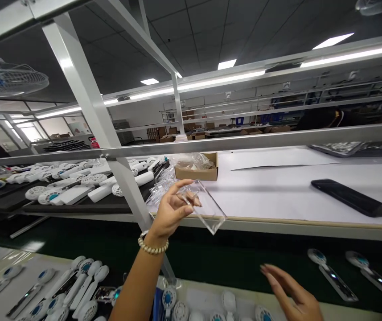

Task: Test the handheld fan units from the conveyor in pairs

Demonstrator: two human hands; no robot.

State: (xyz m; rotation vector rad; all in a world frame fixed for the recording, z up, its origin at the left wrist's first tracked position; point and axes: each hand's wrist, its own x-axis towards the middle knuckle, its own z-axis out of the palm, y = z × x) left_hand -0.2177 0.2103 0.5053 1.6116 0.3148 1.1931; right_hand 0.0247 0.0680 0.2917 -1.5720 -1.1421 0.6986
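My left hand [174, 208], with a beaded bracelet [153, 246] on its wrist, is raised in front of the upper shelf. Its thumb and fingers pinch one end of a clear rectangular plastic piece [210, 206], which tilts down to the right. Lower down, my right hand [291, 295] holds nothing; its fingers are stretched forward and slightly apart over the green belt. Closest below it lie white shower heads [229, 302] with round, blue-centred faces. A heap of similar clear plastic pieces [162, 183] rests on the shelf behind my left hand.
A cardboard box [196, 173] with plastic bags stands on the white shelf [264, 200]. Black trays [105, 205] hold many white parts at left. A metal post [90, 98] and rail cross the view. A long black object [354, 197] lies at right, above the green belt [240, 254].
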